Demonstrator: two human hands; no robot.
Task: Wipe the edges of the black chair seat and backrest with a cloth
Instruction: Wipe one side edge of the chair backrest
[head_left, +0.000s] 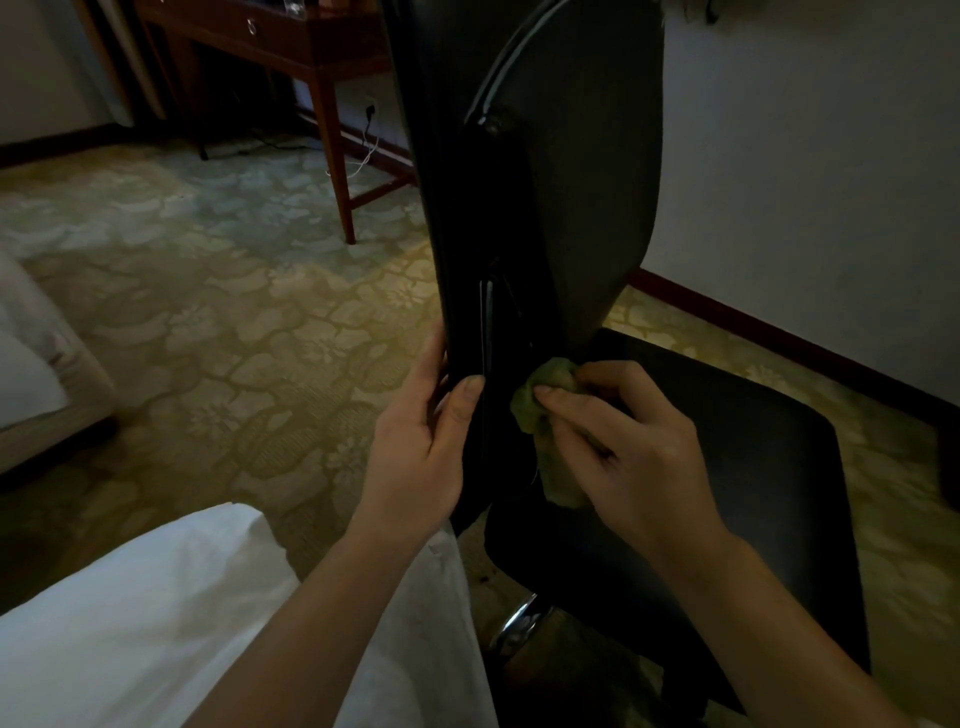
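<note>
We see the black backrest standing upright, edge-on to us, above the flat black seat. A crumpled green cloth is pressed against the backrest's lower part, just above the seat's rear.

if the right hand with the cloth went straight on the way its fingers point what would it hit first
Probably the lower edge of the backrest: the right hand points up-left, cloth leading, close to it. Depth is unclear in the dim light.
</note>
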